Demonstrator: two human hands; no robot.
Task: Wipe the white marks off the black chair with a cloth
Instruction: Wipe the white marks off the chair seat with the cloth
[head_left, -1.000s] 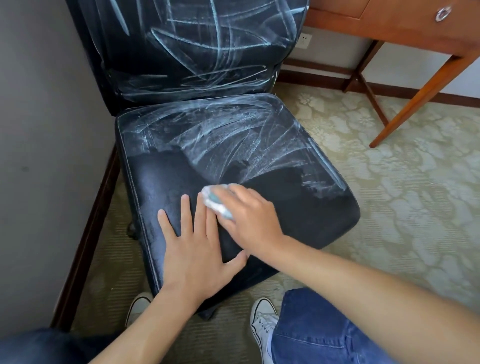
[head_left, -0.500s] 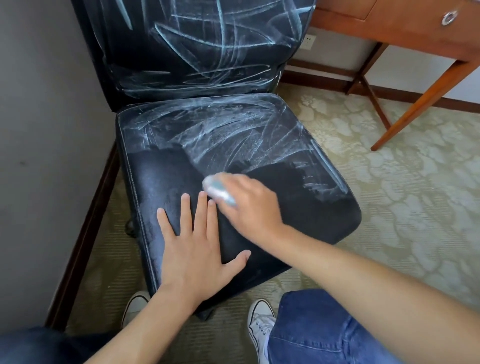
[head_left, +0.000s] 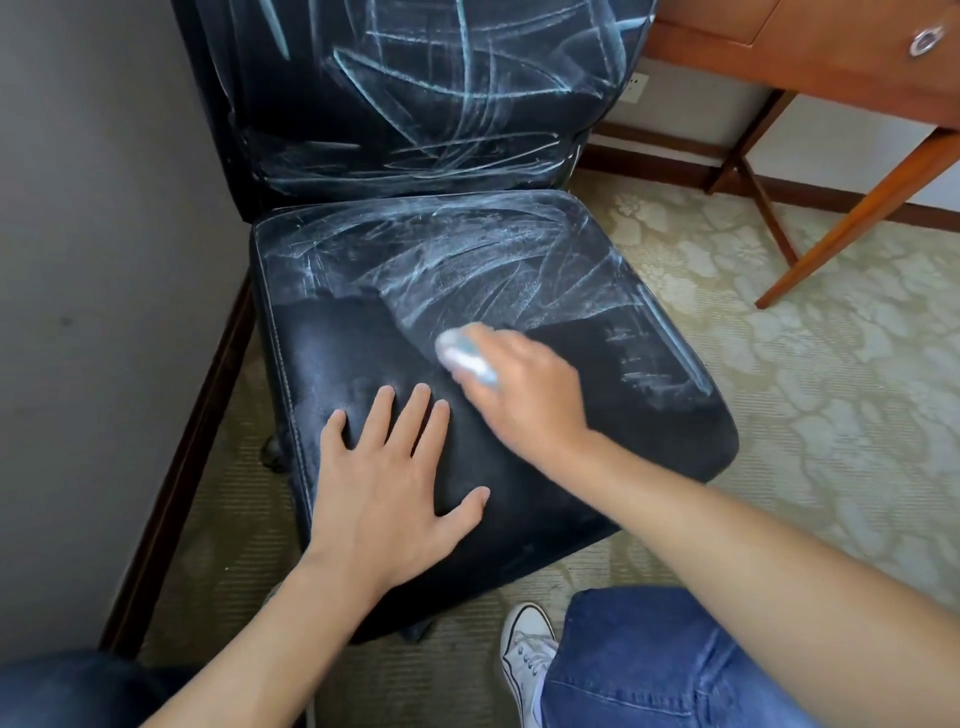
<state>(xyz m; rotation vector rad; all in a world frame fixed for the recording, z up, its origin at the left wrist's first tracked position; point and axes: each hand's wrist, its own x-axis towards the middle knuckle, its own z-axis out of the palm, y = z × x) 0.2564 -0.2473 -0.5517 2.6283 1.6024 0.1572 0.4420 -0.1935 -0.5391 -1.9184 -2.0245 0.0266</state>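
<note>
The black chair (head_left: 332, 358) fills the middle of the view. White marks (head_left: 467, 270) cover the rear half of its seat and its backrest (head_left: 415, 93); the front half of the seat is dark. My right hand (head_left: 524, 395) grips a balled white and light blue cloth (head_left: 462, 358) and presses it on the seat at the edge of the marks. My left hand (head_left: 389, 488) lies flat on the front of the seat with its fingers spread.
A grey wall (head_left: 93, 260) stands close on the left of the chair. A wooden desk (head_left: 831, 67) with slanted legs stands at the back right. Patterned carpet (head_left: 805, 389) covers the floor. My jeans (head_left: 675, 670) and white shoe (head_left: 524, 660) are at the bottom.
My right hand has moved the cloth up the seat and slightly right, toward the white marks. The left hand has stayed flat in place.
</note>
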